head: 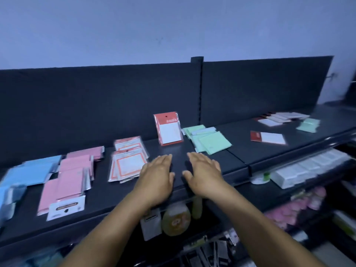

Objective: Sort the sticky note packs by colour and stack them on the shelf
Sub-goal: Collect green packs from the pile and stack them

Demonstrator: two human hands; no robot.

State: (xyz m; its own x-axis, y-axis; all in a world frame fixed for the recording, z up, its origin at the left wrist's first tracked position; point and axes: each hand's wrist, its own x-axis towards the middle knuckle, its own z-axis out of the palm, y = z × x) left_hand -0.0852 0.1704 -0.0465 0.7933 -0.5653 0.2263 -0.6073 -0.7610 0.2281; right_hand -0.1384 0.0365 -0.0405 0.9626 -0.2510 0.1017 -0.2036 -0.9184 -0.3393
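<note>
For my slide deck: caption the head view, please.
Both open hands, left hand and right hand, hover over the shelf between sorted sticky note packs.

Below the top shelf: hanging round yellowish packet (176, 218), white boxed goods (308, 168), pink items (300, 207); behind, pale wall (173, 26).

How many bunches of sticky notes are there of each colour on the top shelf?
blue bunch: 1
pink bunch: 1
green bunches: 2, the middle green bunch and the far green bunch
red-and-white: 4, the red-framed bunch, the standing pack, the flat pack and the far row
Total: 8
</note>
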